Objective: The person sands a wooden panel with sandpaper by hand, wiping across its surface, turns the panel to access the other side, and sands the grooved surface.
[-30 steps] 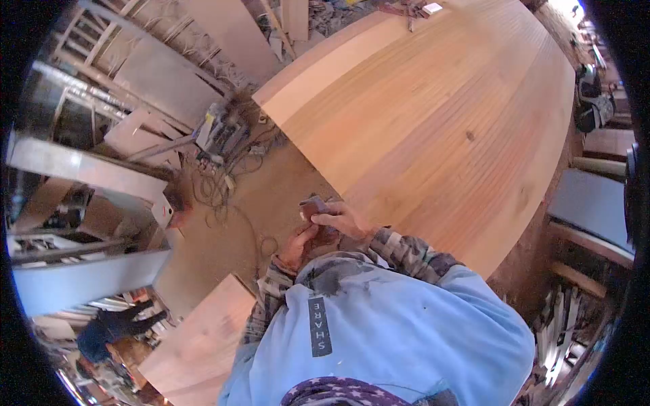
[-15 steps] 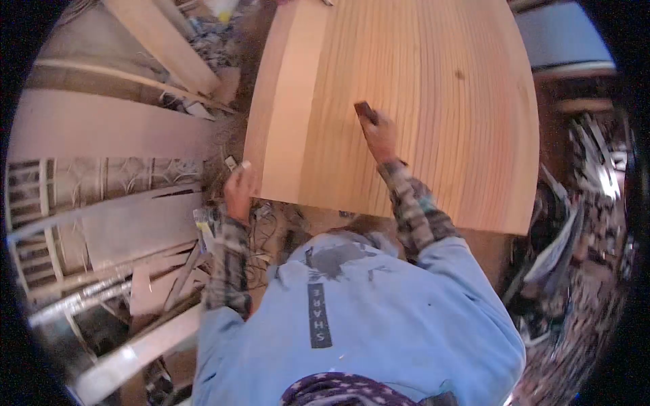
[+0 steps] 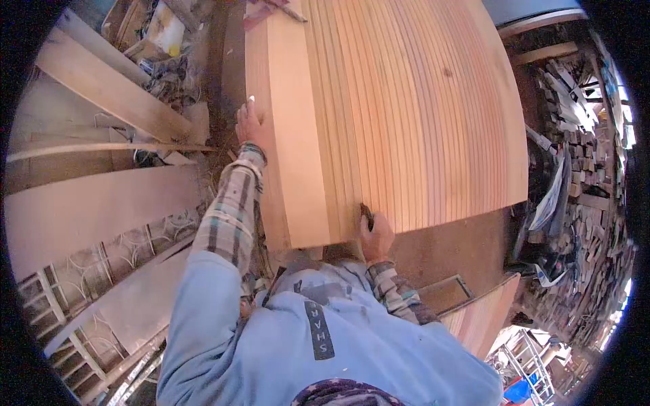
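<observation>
A wide wooden panel (image 3: 406, 128), made of many glued strips with a paler band along its left side, lies before me. My right hand (image 3: 378, 238) is closed around a small dark brown block (image 3: 366, 215) at the panel's near edge. What kind of block it is I cannot make out; the fingers cover most of it. Along the panel's left edge lies my left hand (image 3: 251, 127), its fingers stretched forward. Something white shows at one fingertip.
A reddish scrap (image 3: 261, 13) and a thin stick lie at the panel's far left corner. Boards (image 3: 108, 81) lean at left above metal grillework (image 3: 74, 318). Stacked wood offcuts (image 3: 589, 203) fill the right side. A striped board (image 3: 481, 318) stands at lower right.
My right hand has drawn the dark block back toward me to the near edge. The left hand has moved forward along the left edge. The view has shifted.
</observation>
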The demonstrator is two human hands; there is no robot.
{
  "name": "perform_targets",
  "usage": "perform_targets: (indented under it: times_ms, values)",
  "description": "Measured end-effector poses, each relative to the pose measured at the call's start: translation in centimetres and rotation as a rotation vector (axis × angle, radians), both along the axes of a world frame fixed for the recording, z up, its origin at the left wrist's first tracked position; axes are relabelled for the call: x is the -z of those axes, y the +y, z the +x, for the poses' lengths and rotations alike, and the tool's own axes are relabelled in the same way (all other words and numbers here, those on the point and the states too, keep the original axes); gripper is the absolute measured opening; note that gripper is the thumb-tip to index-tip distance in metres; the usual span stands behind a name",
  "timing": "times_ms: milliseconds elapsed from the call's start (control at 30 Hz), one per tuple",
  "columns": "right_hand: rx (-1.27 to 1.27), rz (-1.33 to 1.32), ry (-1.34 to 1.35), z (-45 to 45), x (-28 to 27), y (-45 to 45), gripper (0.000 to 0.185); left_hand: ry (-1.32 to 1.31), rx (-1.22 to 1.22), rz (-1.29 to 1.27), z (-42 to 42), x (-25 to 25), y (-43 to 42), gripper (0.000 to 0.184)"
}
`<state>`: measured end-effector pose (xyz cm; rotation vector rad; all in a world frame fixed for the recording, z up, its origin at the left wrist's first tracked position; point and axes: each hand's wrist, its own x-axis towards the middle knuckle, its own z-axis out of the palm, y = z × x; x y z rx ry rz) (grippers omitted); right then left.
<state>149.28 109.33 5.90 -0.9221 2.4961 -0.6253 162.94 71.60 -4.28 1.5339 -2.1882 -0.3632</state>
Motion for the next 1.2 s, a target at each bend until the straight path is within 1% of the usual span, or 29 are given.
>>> perform_targets:
  times_ms: [33,67,100,167,233,267,300,333,367,400,433,500,533,600,633,667,700,733,767,800,867,900,933,1000,1033,1067,1100,1167,1200]
  values:
    - [0.005,-0.072,0.092,-0.3,1.0,-0.9,0.02,0.004,0.004,-0.008,-1.4,-0.3,-0.4,0.06]
    - [0.01,-0.137,0.181,-0.9,1.8,-2.2,0.016,0.032,-0.106,0.024,-2.7,-0.7,-0.7,0.06]
    - [0.012,-0.133,0.181,-2.2,1.8,-4.8,0.016,0.058,-0.217,0.062,-3.8,-1.0,-1.0,0.06]
    - [0.0,-0.177,0.176,-5.6,2.5,-12.4,0.015,0.024,-0.24,0.077,-4.4,-1.3,-0.9,0.06]
    - [-0.024,-0.29,0.32,-8.8,3.6,-20.2,0.015,-0.032,-0.274,0.116,-4.8,-1.6,-0.9,0.06]
    - [-0.023,-0.28,0.287,-10.5,3.4,-24.2,0.016,-0.122,-0.274,0.064,-4.9,-2.2,-0.9,0.058]
    - [-0.007,-0.139,0.218,-12.4,2.9,-29.2,0.019,-0.213,-0.276,0.009,-5.0,-2.0,-1.5,0.056]
    - [-0.057,-0.304,0.376,-14.9,5.6,-33.4,0.026,-0.23,-0.286,0.019,-5.1,-1.4,-1.8,0.056]
    - [-0.024,-0.468,0.638,-17.3,9.0,-38.3,0.031,-0.216,-0.272,-0.03,-5.1,-0.7,-2.3,0.055]
    - [-0.038,-0.29,0.492,-19.8,9.3,-42.9,0.035,-0.201,-0.253,-0.079,-4.8,-0.1,-2.6,0.054]
    - [-0.035,-0.39,0.526,-21.9,10.8,-46.5,0.033,-0.218,-0.254,-0.068,-4.4,0.2,-2.7,0.054]
    - [-0.248,0.013,0.415,-22.8,6.2,-46.8,0.031,-0.206,-0.245,0.004,-4.2,0.4,-2.6,0.053]
    - [-0.239,0.049,0.408,-21.5,6.3,-43.9,0.031,-0.182,-0.251,-0.046,-4.4,0.5,-2.3,0.053]
    - [-0.077,-0.128,0.392,-17.1,5.5,-36.8,0.029,-0.155,-0.247,-0.058,-4.3,0.0,-1.7,0.054]
    - [-0.084,-0.205,0.352,-14.5,5.5,-31.1,0.029,-0.131,-0.243,-0.04,-4.3,-0.5,-1.5,0.055]
    - [-0.046,-0.186,0.253,-11.3,4.2,-25.4,0.028,-0.103,-0.245,-0.025,-4.2,-0.7,-1.2,0.057]
    - [-0.096,-0.063,0.266,-8.4,3.8,-19.0,0.022,-0.095,-0.245,-0.002,-4.1,-0.8,-0.9,0.057]
    - [-0.047,-0.099,0.156,-5.4,3.7,-12.7,0.02,-0.11,-0.25,0.012,-4.2,-1.0,-0.8,0.058]
    - [-0.043,-0.072,0.167,-2.6,4.1,-6.1,0.022,-0.125,-0.257,0.024,-4.3,-1.1,-0.8,0.059]
    - [0.013,-0.15,0.117,0.0,2.5,-2.0,0.018,-0.116,-0.263,0.035,-4.4,-1.2,-0.9,0.059]
    - [-0.041,0.026,0.215,2.0,2.1,2.7,0.02,-0.051,-0.243,0.02,-4.4,-1.4,-1.0,0.06]
    - [-0.047,0.029,0.219,1.1,2.0,0.4,0.02,-0.047,-0.249,0.024,-4.6,-1.2,-1.0,0.06]
    - [0.005,-0.076,0.163,-0.8,3.2,-3.2,0.02,-0.08,-0.246,-0.006,-4.6,-0.9,-1.0,0.061]
    - [-0.008,-0.235,0.207,-5.3,3.0,-14.8,0.022,-0.132,-0.261,-0.034,-4.3,-0.7,-1.2,0.061]
    - [-0.063,-0.18,0.273,-7.9,3.4,-20.6,0.026,-0.098,-0.258,-0.026,-4.4,-1.0,-1.2,0.061]
    - [-0.115,-0.236,0.345,-10.4,3.8,-25.7,0.025,-0.069,-0.252,-0.011,-4.1,-1.1,-1.1,0.061]
    - [-0.125,-0.224,0.377,-13.1,5.3,-30.2,0.032,-0.085,-0.259,-0.001,-3.9,-0.8,-1.0,0.061]
    - [-0.114,-0.283,0.389,-14.8,3.3,-36.5,0.03,-0.106,-0.273,-0.101,-4.1,0.1,-1.4,0.059]
    - [-0.047,-0.175,0.297,-14.8,1.9,-37.7,0.024,-0.146,-0.29,-0.127,-4.2,0.0,-1.0,0.058]
